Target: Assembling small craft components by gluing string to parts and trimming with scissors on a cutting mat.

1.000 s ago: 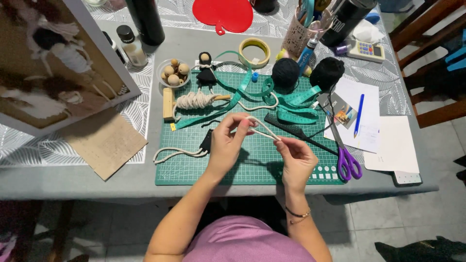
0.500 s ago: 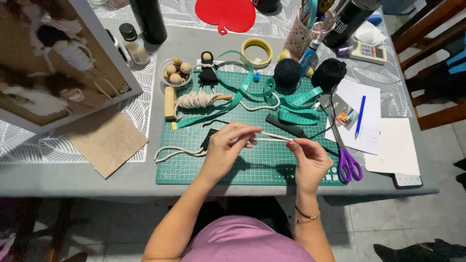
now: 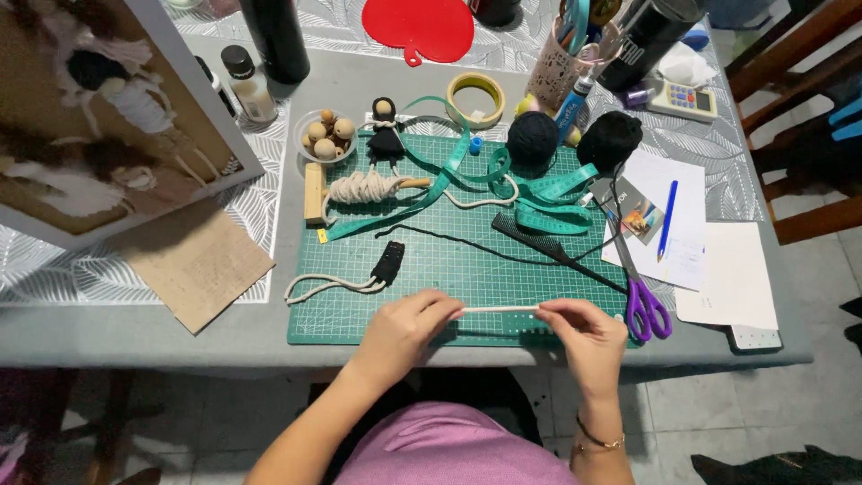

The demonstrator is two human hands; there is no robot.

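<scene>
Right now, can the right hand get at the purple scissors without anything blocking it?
Probably yes. The scissors lie just beside the right hand on the mat's edge, with nothing between. But that hand pinches one end of the white cord, so it would have to let go first.

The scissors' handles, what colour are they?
Purple, on the scissors, seen in the head view.

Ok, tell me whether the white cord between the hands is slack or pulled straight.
Pulled straight: the white cord runs as a level line from the left hand to the right hand, each pinching one end above the green cutting mat.
</scene>
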